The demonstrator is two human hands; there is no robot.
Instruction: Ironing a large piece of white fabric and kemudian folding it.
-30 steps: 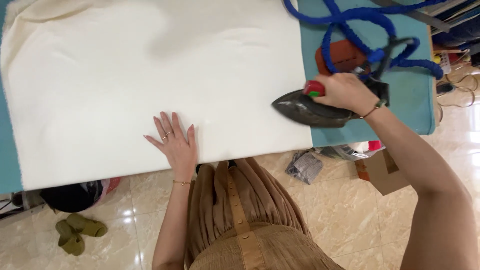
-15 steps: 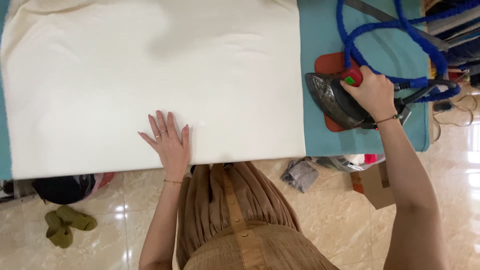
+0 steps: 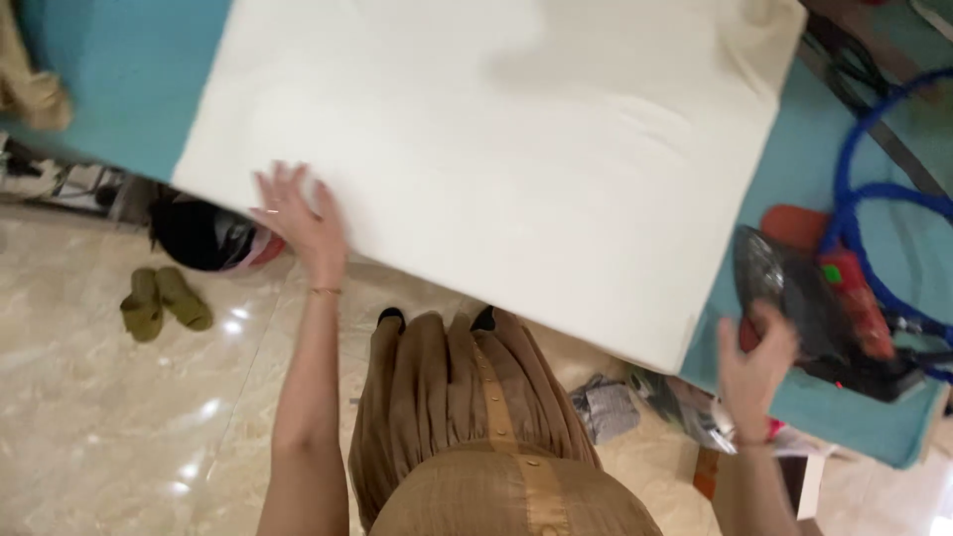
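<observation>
We see two bare arms reaching out from us. Our left arm goes straight up the picture, long and almost stretched out. It has a thin band at the wrist. Our left hand [image 3: 296, 216] is flat and wide open, with the fingers [image 3: 266, 185] spread apart and pointing far away from us. It looks a bit blurry. Our right arm comes up on the right side, near the bottom edge. It has a band at the wrist too. Our right hand [image 3: 756, 354] is lifted, palm turned away from us, with the fingers loose and a little bent. It grips nothing. The two hands are well apart.
</observation>
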